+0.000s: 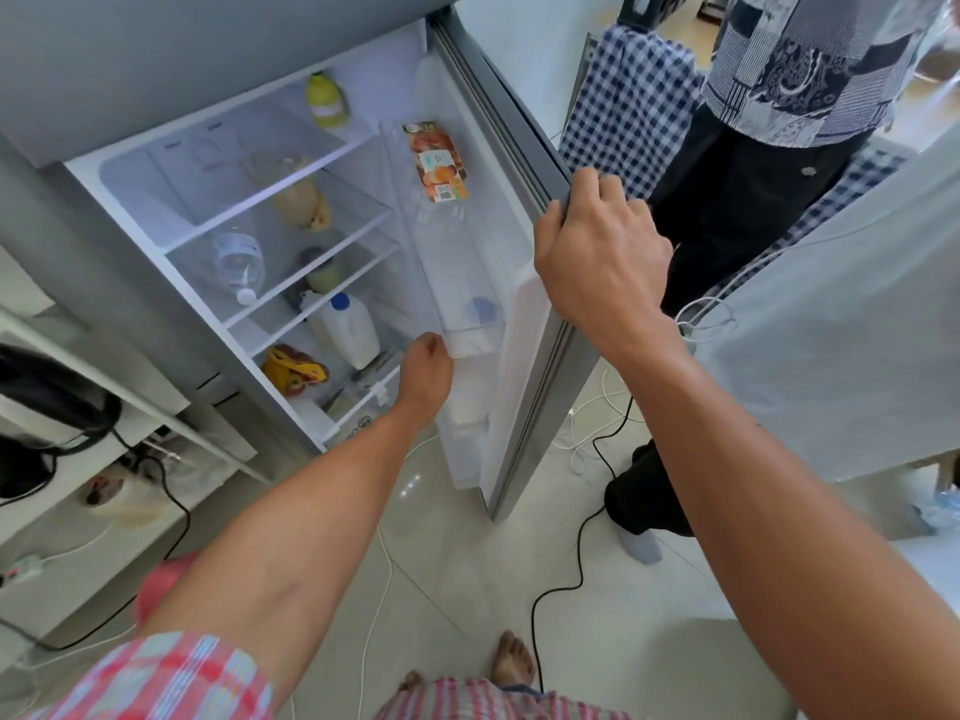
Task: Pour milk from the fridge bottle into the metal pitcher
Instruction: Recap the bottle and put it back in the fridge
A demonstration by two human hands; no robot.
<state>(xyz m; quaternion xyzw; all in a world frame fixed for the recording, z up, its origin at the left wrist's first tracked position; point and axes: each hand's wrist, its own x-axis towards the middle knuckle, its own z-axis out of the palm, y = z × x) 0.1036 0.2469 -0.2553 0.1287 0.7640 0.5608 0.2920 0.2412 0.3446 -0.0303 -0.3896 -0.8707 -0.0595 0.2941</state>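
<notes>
- Right hand [597, 262] curls over the fridge door's [524, 324] outer edge; keep the door wide.
- Left hand [427, 368] reaches low by the door bin [472, 324]; fingers hidden, grip cannot be told.
- Milk bottle [349, 330], blue cap, stands upright at the lower shelf's front edge, just beside that hand; grasp the body.
- Metal pitcher not in view.

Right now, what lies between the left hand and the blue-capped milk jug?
Nothing: in the head view, the stretch from left hand to milk jug is bare shelf space.

My sleeve [171, 667] was red-and-white check; the white milk bottle [350, 330] inside the grey fridge [156, 59] wore a blue cap.
</notes>
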